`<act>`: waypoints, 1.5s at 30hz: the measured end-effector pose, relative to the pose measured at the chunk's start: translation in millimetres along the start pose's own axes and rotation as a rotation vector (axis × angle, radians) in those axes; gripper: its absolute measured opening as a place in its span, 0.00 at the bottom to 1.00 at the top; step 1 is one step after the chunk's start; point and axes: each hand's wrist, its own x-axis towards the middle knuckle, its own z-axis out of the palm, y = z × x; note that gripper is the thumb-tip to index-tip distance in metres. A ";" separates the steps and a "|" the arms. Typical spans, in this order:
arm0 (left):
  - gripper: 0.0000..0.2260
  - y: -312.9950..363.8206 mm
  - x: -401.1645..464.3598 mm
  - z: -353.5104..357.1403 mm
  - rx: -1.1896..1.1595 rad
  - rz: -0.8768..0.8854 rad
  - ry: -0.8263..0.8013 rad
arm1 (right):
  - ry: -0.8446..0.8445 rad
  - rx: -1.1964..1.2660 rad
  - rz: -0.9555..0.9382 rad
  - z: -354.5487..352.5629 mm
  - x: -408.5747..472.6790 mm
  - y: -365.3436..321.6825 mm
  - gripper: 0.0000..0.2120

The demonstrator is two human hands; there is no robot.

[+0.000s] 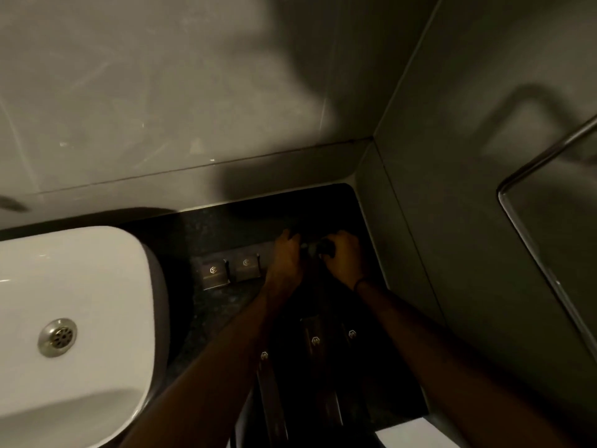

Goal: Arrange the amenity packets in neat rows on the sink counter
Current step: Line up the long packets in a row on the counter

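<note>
Two small square brown amenity packets with a white logo lie side by side on the dark speckled counter (pixel 206 227): one at the left (pixel 213 273), one just right of it (pixel 247 267). My left hand (pixel 286 258) rests right of that second packet, fingers curled down. My right hand (pixel 342 257) is close beside it, closed around a small dark object (pixel 318 248) that sits between both hands; what it is stays unclear in the dim light. Nearer to me, three long narrow dark packets with logos lie lengthwise: left (pixel 269 389), middle (pixel 316 344), right (pixel 352 334).
A white basin (pixel 74 305) with a metal drain (pixel 58 337) fills the left. The counter ends at a grey back wall (pixel 161 92) and a side wall (pixel 484 124) on the right. A metal rail (pixel 523 221) hangs at the far right.
</note>
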 end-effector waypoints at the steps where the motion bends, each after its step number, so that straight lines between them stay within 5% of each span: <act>1: 0.18 -1.2 0.1 0.8 -0.001 0.008 0.005 | -0.002 0.000 -0.001 -0.2 0.8 0.1 0.11; 8: 0.13 -4.6 3.0 2.8 0.022 0.037 0.032 | -0.033 -0.004 0.037 -2.6 4.6 -1.6 0.12; 12: 0.21 -4.9 -10.6 -3.4 0.002 -0.015 0.043 | 0.021 0.118 0.156 -4.4 -13.9 -3.7 0.22; 17: 0.17 -14.8 -65.9 -23.3 -0.056 0.009 0.108 | 0.153 0.149 0.128 9.9 -77.8 -24.5 0.12; 22: 0.09 -45.5 -148.3 -44.6 -0.021 -0.005 0.153 | -0.009 0.125 0.060 61.2 -142.9 -60.8 0.20; 28: 0.16 -85.4 -238.1 -41.8 0.175 -0.310 0.237 | -0.259 0.035 0.104 104.3 -195.5 -63.8 0.32; 32: 0.23 -97.1 -270.7 -33.5 0.088 -0.470 0.103 | -0.247 -0.009 0.086 110.6 -222.4 -59.9 0.33; 45: 0.20 -88.8 -265.5 -33.9 -0.052 -0.427 0.112 | -0.180 0.147 0.220 112.0 -220.1 -66.2 0.31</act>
